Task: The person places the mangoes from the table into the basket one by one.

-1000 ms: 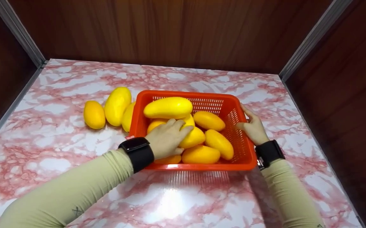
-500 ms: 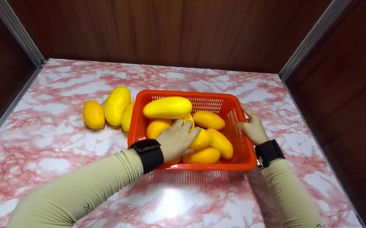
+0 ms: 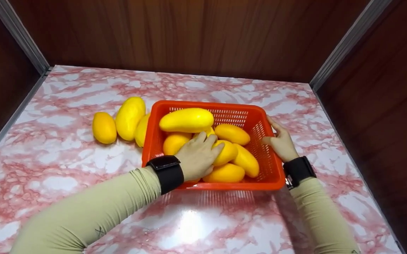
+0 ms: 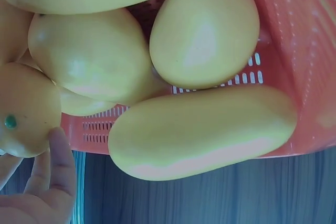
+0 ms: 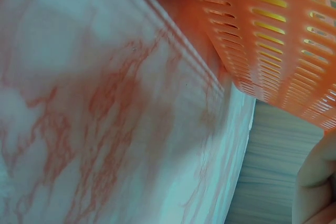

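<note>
An orange-red plastic basket (image 3: 279,176) with slotted walls is filled with several yellow mangoes. Over its middle, my left hand (image 3: 197,158) grips an orange-yellow mango (image 3: 227,152) by its left end, and its palm side is hidden. In the left wrist view, fingertips of the left hand (image 4: 50,192) touch a mango with a green stem spot (image 4: 21,111). My right hand (image 3: 283,143) holds the basket's right rim, thumb inside and fingers outside. The right wrist view catches only part of this hand (image 5: 317,182), below the slotted wall (image 5: 283,51). A long bright yellow mango (image 3: 187,120) lies on top at the back left.
Left of the basket, a few more mangoes (image 3: 104,127) lie on the pink and white marbled table (image 3: 66,183), one partly hidden by the basket. Dark wood-look panels (image 3: 189,38) enclose the table at the back and both sides.
My left hand has moved a little to the right inside the basket, and the mango it grips has shifted right too. The right hand and the basket have stayed in place.
</note>
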The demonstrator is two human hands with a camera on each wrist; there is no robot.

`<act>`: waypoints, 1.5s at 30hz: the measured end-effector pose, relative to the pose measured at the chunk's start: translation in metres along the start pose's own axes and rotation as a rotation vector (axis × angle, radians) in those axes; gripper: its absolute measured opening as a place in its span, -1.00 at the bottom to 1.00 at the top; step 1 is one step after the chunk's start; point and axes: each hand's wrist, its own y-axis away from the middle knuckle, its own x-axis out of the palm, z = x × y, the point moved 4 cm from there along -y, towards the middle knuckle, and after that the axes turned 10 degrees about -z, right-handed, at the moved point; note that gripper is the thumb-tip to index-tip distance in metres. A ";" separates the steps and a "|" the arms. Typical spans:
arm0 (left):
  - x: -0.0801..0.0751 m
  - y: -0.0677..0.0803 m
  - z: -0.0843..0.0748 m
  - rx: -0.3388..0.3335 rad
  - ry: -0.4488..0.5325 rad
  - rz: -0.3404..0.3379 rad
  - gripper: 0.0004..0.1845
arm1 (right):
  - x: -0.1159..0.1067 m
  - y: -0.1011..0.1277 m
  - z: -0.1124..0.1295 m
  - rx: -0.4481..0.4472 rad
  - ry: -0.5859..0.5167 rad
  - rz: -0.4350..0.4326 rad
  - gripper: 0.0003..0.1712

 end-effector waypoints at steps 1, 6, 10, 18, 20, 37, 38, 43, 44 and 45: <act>0.000 0.000 0.000 0.001 0.001 0.003 -0.39 | 0.000 0.000 0.000 -0.001 -0.001 -0.002 0.01; 0.000 -0.002 -0.002 0.016 -0.021 -0.030 -0.48 | 0.000 0.000 0.000 -0.006 -0.013 -0.002 0.01; -0.001 -0.001 -0.002 0.029 -0.023 -0.049 -0.54 | 0.000 0.000 0.000 -0.008 -0.020 0.001 0.00; -0.012 -0.002 0.017 -0.047 0.122 0.013 -0.50 | -0.001 0.001 -0.001 -0.004 -0.015 0.000 0.00; -0.017 -0.002 0.027 -0.076 0.157 0.029 -0.50 | -0.001 0.001 -0.002 -0.004 -0.011 -0.005 0.00; -0.039 0.034 0.145 -0.412 0.109 -0.105 -0.64 | -0.001 0.000 -0.001 -0.001 -0.009 -0.011 -0.01; -0.038 0.038 0.150 -0.431 0.097 -0.098 -0.64 | -0.001 -0.001 -0.001 0.000 -0.011 -0.014 -0.02; -0.032 0.054 0.166 -0.505 0.096 -0.075 -0.63 | -0.001 -0.002 -0.002 0.006 -0.020 -0.009 -0.01; -0.031 0.056 0.168 -0.520 0.097 -0.068 -0.63 | -0.001 -0.002 -0.002 0.009 -0.019 -0.006 -0.01; -0.030 0.059 0.170 -0.526 0.096 -0.066 -0.63 | -0.001 -0.002 -0.002 0.012 -0.019 -0.003 -0.01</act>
